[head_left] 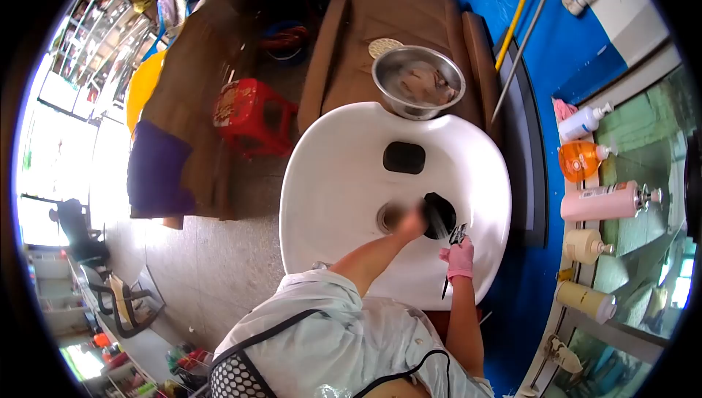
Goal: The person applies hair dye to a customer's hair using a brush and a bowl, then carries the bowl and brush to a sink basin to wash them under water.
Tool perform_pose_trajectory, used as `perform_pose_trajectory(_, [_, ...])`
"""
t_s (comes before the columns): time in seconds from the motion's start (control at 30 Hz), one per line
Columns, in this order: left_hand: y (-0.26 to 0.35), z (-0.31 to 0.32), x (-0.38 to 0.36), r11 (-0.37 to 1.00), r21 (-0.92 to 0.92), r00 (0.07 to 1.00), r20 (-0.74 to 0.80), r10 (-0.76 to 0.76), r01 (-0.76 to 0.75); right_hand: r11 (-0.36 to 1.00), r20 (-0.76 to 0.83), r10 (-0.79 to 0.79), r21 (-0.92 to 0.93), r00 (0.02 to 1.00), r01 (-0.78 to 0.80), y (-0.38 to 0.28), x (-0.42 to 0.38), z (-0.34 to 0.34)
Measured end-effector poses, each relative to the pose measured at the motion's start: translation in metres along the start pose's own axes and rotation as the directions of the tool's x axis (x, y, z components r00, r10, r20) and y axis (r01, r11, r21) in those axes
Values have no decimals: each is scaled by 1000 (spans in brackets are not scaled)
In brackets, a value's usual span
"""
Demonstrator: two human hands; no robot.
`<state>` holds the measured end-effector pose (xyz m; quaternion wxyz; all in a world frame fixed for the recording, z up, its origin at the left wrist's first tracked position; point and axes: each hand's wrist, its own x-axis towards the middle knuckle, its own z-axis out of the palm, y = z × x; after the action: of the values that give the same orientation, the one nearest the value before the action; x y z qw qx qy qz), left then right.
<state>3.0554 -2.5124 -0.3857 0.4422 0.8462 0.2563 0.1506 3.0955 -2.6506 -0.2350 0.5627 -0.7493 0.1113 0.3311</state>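
Over the white basin (329, 157), my bare left hand (411, 224) is closed and blurred, beside a black round object (441, 217); a greyish streak, perhaps a shower head or water, shows between them. What its fingers hold is too blurred to name. My right hand (459, 258) wears a pink glove and grips a dark-handled brush (458, 234) whose head points up and whose thin handle sticks out below the hand. The drain (387, 217) lies left of my left hand. A black pad (404, 157) sits on the far inner wall of the basin.
Behind the basin, a metal bowl (418, 82) stands on a brown reclining seat (409, 18). A red stool (252, 116) is at the left. Pump bottles, one pink (599, 201) and one orange (579, 160), line the right ledge. A hose (519, 14) hangs at the blue wall.
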Motion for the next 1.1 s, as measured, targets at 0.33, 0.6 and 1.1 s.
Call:
perform_pose_trajectory(0.33, [95,-145,5,947,232,956,136,-259,223,119,356,-63,-925,932,361,-6,29,25])
perform_pose_trajectory(0.6, [46,-149,-28,961,264,992,116,55,-84,-486,507,348,-622,789,614,25,75,21])
perform_pose_trajectory(1.1, [130,-358,-143,926,-377,848,-481,-225,31,-235,804,310,-453,508,860,42,136,19])
